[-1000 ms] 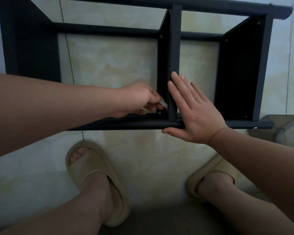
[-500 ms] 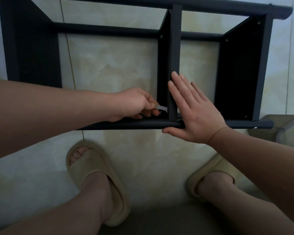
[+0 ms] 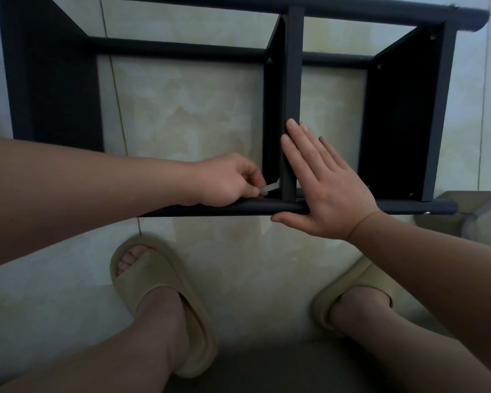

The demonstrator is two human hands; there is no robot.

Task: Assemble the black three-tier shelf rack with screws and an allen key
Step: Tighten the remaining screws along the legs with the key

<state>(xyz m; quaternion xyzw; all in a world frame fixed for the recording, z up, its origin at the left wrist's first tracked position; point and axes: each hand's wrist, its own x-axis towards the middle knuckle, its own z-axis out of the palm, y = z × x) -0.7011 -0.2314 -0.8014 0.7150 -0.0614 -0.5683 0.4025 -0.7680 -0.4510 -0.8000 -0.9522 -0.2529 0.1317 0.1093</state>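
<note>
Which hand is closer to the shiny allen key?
The left hand: it pinches the allen key beside the middle shelf panel. The right hand rests flat on that panel's other side, not touching the key.

The rack [image 3: 292, 66] runs out of frame at the top and left, so its left-hand panel [image 3: 54, 80] is cut short. My left hand [image 3: 224, 181] covers the near end of the allen key [image 3: 270, 187], whose far tip vanishes in the dark corner beside the middle panel [image 3: 291, 89]; whether it sits in a screw cannot be told. My right hand [image 3: 323, 188] hides part of the front tube [image 3: 238, 209], and a pale translucent object [image 3: 476, 214], cropped by the right edge, cannot be identified.
</note>
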